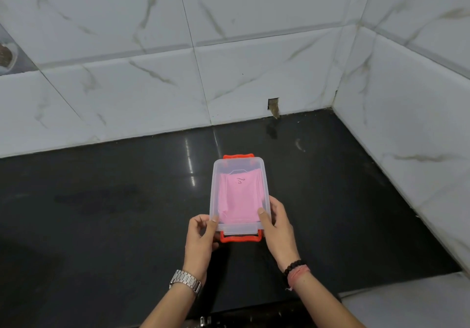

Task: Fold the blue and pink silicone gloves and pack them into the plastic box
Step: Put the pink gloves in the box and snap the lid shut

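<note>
A clear plastic box (239,167) with its translucent lid on and orange-red clasps at both short ends sits on the black countertop, in the middle of the view. Through the lid I see the folded pink glove (240,198) filling the box. No blue glove shows; anything under the pink one is hidden. My left hand (202,236) grips the box's near left corner, thumb on the lid. My right hand (276,222) holds the near right corner, thumb pressed on the lid, fingers round the side.
The glossy black countertop (101,213) runs back to a white marble-tiled wall (152,86) and a side wall (407,124) on the right. A small notch (274,106) is cut in the back wall's base. A pale ledge (407,302) lies near right.
</note>
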